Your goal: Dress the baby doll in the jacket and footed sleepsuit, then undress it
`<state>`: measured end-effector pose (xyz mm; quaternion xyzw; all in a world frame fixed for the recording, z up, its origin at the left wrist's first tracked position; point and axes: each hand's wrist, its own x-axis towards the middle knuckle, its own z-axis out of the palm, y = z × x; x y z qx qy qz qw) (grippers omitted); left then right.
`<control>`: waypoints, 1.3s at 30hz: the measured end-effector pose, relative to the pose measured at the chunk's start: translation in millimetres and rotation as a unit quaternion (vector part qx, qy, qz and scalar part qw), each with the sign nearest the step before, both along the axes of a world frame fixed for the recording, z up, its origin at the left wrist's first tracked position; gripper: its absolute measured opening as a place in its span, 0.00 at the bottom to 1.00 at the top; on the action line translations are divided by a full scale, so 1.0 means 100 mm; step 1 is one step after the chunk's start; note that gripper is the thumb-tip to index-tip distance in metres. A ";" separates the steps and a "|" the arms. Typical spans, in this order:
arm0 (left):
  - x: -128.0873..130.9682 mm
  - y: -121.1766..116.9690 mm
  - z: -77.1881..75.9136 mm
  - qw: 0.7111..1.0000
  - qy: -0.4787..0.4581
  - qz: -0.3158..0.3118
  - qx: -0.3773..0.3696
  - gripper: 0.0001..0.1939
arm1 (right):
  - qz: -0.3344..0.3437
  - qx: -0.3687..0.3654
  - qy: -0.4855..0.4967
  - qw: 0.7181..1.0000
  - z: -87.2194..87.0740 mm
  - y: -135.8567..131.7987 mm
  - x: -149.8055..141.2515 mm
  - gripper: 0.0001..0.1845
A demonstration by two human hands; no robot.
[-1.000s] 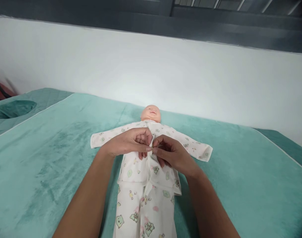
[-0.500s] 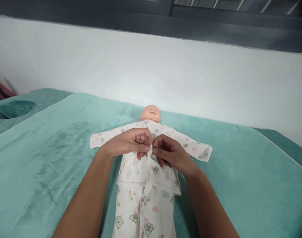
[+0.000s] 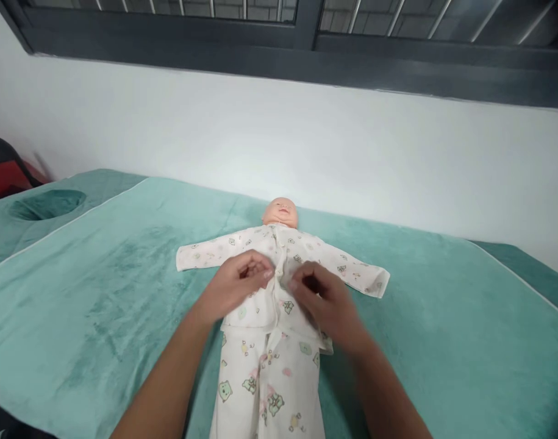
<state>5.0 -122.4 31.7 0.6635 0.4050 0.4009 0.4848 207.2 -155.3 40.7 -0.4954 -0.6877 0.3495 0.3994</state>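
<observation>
A baby doll [image 3: 280, 213] lies face up on a teal blanket [image 3: 100, 286], dressed in a white printed top [image 3: 306, 253] and matching trousers [image 3: 269, 384], its sleeves spread to both sides. My left hand [image 3: 239, 286] rests on the doll's belly with fingers curled, pinching the left edge of the top's front opening. My right hand [image 3: 327, 305], blurred by motion, sits just right of the opening over the top's lower front, fingers bent. The top's upper buttons look fastened.
The blanket covers a padded teal table with a face hole [image 3: 47, 204] at the far left. A white wall [image 3: 306, 140] and a dark window frame [image 3: 306, 42] stand behind. Something red and black [image 3: 4, 171] lies at the left edge.
Both hands have slid down the doll's front from the chest to the belly and moved slightly apart. The camera has tilted up, showing more of the window.
</observation>
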 end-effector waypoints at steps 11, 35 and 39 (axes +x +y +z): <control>-0.10 -1.02 -0.60 0.932 0.192 0.167 0.259 0.18 | 0.014 0.125 -0.233 0.964 -0.21 -0.73 0.05 0.10; -0.15 -1.02 -0.57 0.967 0.085 0.190 0.147 0.13 | 0.006 0.007 -0.134 0.991 0.02 -0.77 -0.03 0.05; -0.15 -1.02 -0.53 0.967 0.046 0.217 0.127 0.11 | 0.040 0.007 -0.170 0.985 0.03 -0.88 -0.03 0.03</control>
